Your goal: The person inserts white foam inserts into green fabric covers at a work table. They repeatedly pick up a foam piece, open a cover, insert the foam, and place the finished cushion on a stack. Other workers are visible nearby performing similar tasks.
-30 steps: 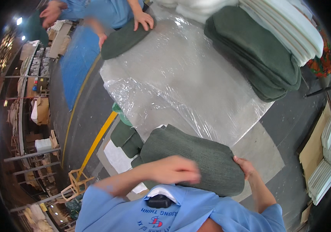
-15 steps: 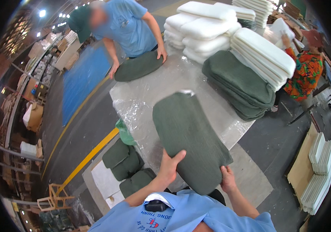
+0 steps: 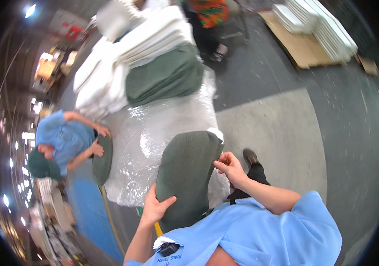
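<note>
A dark green, rounded fabric-covered cushion (image 3: 186, 170) is held in front of my body, over the near end of the plastic-wrapped table. White padding (image 3: 216, 134) pokes out at the corner of its far end. My left hand (image 3: 157, 207) grips the cushion's left side near the lower end, thumb on top and the other fingers hidden beneath. At the right edge, my right hand (image 3: 230, 168) is closed in a pinch on the cover's fabric.
Stacked green cushions (image 3: 165, 77) and a pile of white foam pads (image 3: 154, 35) occupy the table's (image 3: 136, 133) far end. A co-worker (image 3: 65, 137) on the left handles another green cushion (image 3: 102, 160). White pads (image 3: 326, 33) lie on cardboard (image 3: 302, 46) at far right.
My view has swung round to the right, so the table and co-worker appear farther left. The cushion is still in my hands, and my right hand has moved up its right edge.
</note>
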Tool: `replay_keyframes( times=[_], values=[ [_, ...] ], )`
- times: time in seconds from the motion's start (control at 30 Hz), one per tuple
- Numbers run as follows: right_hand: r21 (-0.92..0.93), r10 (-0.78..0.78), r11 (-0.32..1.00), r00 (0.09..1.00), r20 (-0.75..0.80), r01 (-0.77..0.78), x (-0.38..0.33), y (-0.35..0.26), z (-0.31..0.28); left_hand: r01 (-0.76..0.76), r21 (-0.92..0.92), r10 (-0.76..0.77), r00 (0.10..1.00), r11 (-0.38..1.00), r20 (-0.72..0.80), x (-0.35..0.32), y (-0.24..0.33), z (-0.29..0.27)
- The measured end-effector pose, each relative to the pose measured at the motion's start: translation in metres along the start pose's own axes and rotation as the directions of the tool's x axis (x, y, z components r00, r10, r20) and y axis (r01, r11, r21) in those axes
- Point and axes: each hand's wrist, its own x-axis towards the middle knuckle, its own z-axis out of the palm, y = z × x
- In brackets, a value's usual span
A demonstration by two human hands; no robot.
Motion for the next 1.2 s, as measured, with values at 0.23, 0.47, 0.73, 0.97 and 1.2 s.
replay_keyframes(
  times=[0.23,0.47,0.73,0.97,1.2],
  values=[
    [0.222,0.096,0.975,0.946,-0.310,-0.026,-0.036,0.055,-0.012,0.073,0.082,-0.088,0.977,0.994,0.196,0.004,-0.052,0.032],
    [0.409,0.001,0.892,0.903,-0.429,0.193,-0.035,0.093,-0.021,-0.053,0.043,0.019,0.825,0.998,0.564,0.106,-0.002,0.057],
    [0.291,0.009,0.930,0.779,-0.626,0.223,-0.038,0.100,-0.031,-0.365,0.482,-0.219,0.570,0.796,0.792,0.230,0.076,0.248],
    [0.466,0.049,0.859,0.871,-0.489,0.213,-0.041,0.099,-0.034,-0.712,0.606,-0.552,0.364,0.355,0.750,0.255,0.070,0.303],
    [0.301,-0.019,0.924,0.813,-0.582,0.237,-0.049,0.089,-0.032,-0.825,0.471,-0.648,0.176,0.314,0.741,0.269,0.067,0.314]
  ],
)
